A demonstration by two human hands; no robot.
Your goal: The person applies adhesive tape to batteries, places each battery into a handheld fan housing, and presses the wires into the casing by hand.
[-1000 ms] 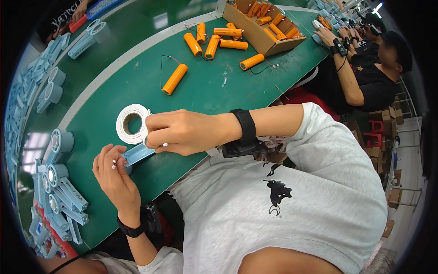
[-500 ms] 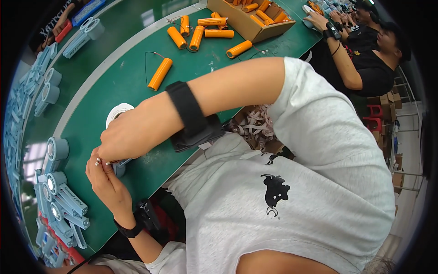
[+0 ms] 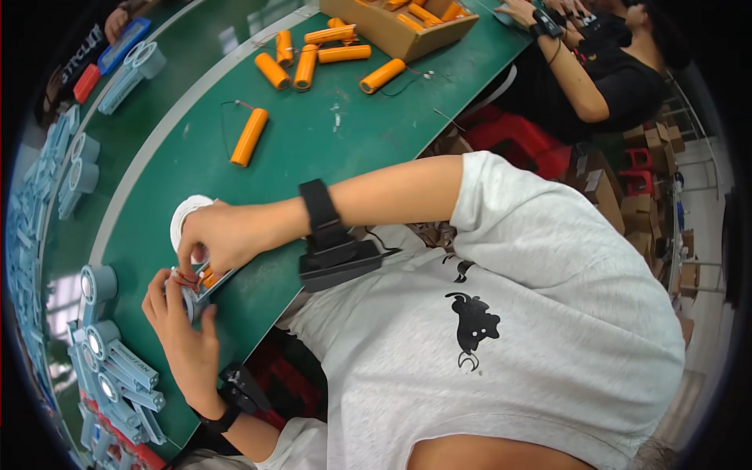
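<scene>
My left hand (image 3: 184, 337) holds a blue-grey handheld fan housing (image 3: 222, 283) by its round end, thumb on one side and fingers on the other. Inside the housing's open handle lies an orange battery (image 3: 207, 276). Thin red wires (image 3: 185, 279) with small white connectors come up by the left fingertips. Just above the housing is my right hand (image 3: 227, 235), its fingers curled and pressed together at the tips; what they pinch, if anything, is hidden. Beyond its knuckles a white round roll (image 3: 182, 223) lies on the green table (image 3: 305, 149), partly covered by the hand.
Several orange batteries with wires (image 3: 305, 66) lie at the far side, near a cardboard box (image 3: 399, 35) of more. Assembled blue-grey fans (image 3: 117, 368) are heaped at the left. Beyond a metal strip more fans (image 3: 129, 78) lie. Co-workers sit at the far right (image 3: 587, 86).
My right hand has drawn back slightly from the left, and its fingers have curled. The housing, battery and red wires now show between the hands. The whole view has shifted a little.
</scene>
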